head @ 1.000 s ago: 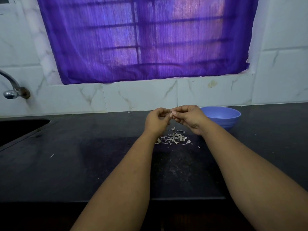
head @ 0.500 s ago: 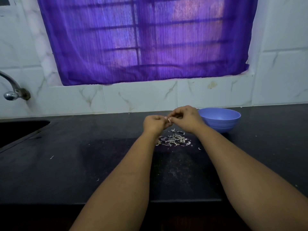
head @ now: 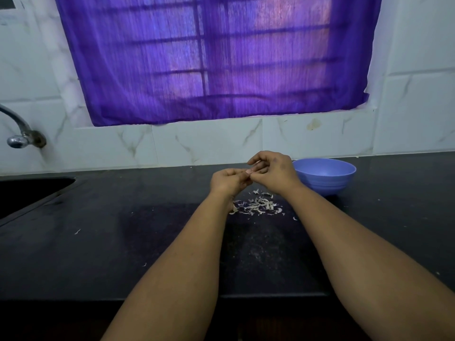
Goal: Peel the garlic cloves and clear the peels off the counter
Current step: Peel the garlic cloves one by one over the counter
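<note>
Left hand and right hand raised together near tabletop back edge, curled fingers pinching small garlic clove; papery peels beneath.

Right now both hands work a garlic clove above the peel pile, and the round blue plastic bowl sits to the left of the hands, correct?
Not quite. The round blue plastic bowl sits right of the hands, beside the right hand. The head view shows it. The left hand and right hand do meet above the pale peel pile.
</note>
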Available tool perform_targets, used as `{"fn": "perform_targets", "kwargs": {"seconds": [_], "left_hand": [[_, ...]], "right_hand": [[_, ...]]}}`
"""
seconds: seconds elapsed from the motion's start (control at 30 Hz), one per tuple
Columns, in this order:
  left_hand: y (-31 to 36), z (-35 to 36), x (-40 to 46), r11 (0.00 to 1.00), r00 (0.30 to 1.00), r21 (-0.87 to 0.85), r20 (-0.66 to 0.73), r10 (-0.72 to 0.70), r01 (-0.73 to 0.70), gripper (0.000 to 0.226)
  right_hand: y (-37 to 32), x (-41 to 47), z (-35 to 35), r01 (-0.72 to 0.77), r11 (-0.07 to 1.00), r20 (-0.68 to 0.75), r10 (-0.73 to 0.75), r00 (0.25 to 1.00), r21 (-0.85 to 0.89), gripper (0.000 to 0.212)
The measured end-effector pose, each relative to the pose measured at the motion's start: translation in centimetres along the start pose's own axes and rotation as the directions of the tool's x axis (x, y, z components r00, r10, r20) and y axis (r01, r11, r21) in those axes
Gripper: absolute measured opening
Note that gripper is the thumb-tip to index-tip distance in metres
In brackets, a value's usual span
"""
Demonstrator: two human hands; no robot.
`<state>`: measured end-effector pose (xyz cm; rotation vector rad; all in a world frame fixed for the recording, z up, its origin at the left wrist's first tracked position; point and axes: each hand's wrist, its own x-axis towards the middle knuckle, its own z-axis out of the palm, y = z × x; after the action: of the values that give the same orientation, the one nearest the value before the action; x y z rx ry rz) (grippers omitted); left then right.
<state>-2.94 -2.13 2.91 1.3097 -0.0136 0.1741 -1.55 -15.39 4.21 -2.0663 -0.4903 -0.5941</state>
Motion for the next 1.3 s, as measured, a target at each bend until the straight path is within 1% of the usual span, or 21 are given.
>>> {"fn": "perform_targets", "kwargs": {"seconds": [0.17,0.23,0.3,0.4,0.6,0.67,0.8,0.93,1.0,1.13,1.23,1.3], "left_hand": [[-0.09,-0.03,0.00,0.999,1.000,0.031,0.017,0.016,-0.016,0.019],[-0.06,-0.04,0.00,1.000,1.000,0.009,0.007,0.019,-0.019,0.016],[-0.01,-0.09,0.04,0.999,0.999,-0.021,-0.020,0.043,-0.043,0.016],[0.01,-0.28,0.06,0.997,0.996,-0.003,-0.047,0.077,-0.077,0.016],[-0.11,-0.27,0.26,0.996,0.996,0.027,-0.026,0.084,-0.084,0.007],[-0.08,-0.28,0.34,0.995,0.996,0.043,-0.008,0.092,-0.091,0.002],[0.04,-0.15,0.19,0.991,0.994,0.076,-0.005,0.108,-0.108,0.008],[0.04,-0.06,0.01,0.986,0.991,0.105,-0.006,0.131,-0.130,0.009],[-0.05,-0.12,0.12,0.982,0.989,0.118,-0.013,0.148,-0.145,0.004],[-0.10,-0.10,0.15,0.976,0.984,0.138,-0.024,0.174,-0.169,0.002],[-0.11,-0.01,0.09,0.974,0.983,0.143,-0.031,0.181,-0.175,0.006],[-0.10,0.02,0.11,0.974,0.982,0.139,-0.031,0.184,-0.178,0.002]], "right_hand": [[-0.14,-0.10,-0.12,-0.024,1.000,-0.007,0.024,1.000,0.015,0.020],[-0.21,-0.09,-0.15,-0.033,0.999,-0.013,0.033,0.999,0.011,0.018],[-0.23,-0.10,-0.23,-0.043,0.999,0.010,0.043,0.999,0.008,0.018],[-0.27,-0.27,-0.19,-0.040,0.999,0.058,0.038,0.998,0.020,0.022],[-0.32,-0.29,-0.16,-0.050,0.998,0.036,0.049,0.998,0.024,0.026],[-0.30,-0.29,-0.24,-0.050,0.999,0.022,0.050,0.999,0.021,0.024],[-0.39,-0.28,-0.36,-0.050,0.999,0.014,0.050,0.999,-0.006,0.017],[-0.46,-0.27,-0.33,-0.027,0.999,0.001,0.027,1.000,-0.020,0.018],[-0.47,-0.20,-0.29,-0.014,1.000,0.006,0.014,1.000,-0.024,0.019],[-0.41,-0.05,0.01,0.020,0.997,-0.015,-0.021,1.000,-0.078,0.022],[-0.43,-0.02,0.17,0.035,0.997,-0.027,-0.037,0.999,-0.073,0.027],[-0.36,-0.02,0.20,0.033,0.997,-0.025,-0.034,0.999,-0.069,0.028]]}}
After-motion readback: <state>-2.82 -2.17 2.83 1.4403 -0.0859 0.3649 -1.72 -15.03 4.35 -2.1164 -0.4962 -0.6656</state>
